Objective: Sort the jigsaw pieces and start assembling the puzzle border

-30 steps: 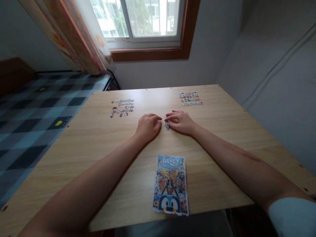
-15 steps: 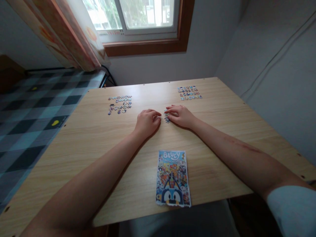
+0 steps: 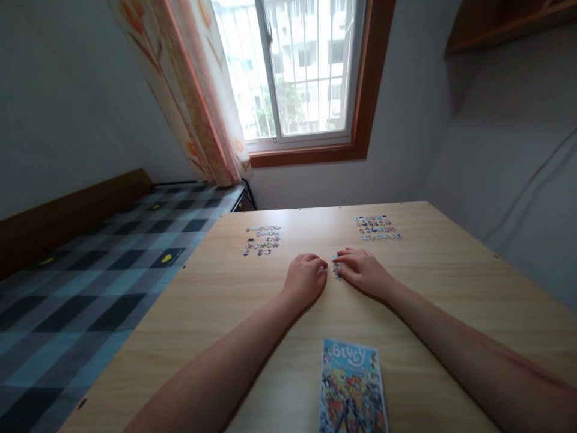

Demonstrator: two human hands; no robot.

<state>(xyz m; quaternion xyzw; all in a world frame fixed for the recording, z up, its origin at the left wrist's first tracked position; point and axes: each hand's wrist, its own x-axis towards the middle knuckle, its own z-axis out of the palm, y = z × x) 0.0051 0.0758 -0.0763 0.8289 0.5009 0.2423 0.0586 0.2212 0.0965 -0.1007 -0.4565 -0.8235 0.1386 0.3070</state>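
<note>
Between my hands, on the wooden table, lies a small cluster of jigsaw pieces (image 3: 337, 273), partly covered by my fingers. My right hand (image 3: 362, 268) rests on its right side, thumb and fingertips closed down over the pieces. Just left of the cluster, with a small gap, is my left hand (image 3: 306, 275). Its fingers are curled in toward the thumb, and whatever they hold is hidden. Nearer to me lies a picture sheet (image 3: 352, 385) marked "Bluey", crowded with cartoon characters and cut off by the lower frame edge.
Loose jigsaw pieces (image 3: 262, 245) form uneven rows at the table's far left. More pieces (image 3: 376, 230) sit in neat rows at the far right. A bed with a checked cover (image 3: 112, 313) stands left of the table (image 3: 216, 313), and a window (image 3: 311, 78) is behind.
The view has tilted up and shifted left, so everything sits lower and farther right. My hands stay around the small cluster, with only slight finger movement.
</note>
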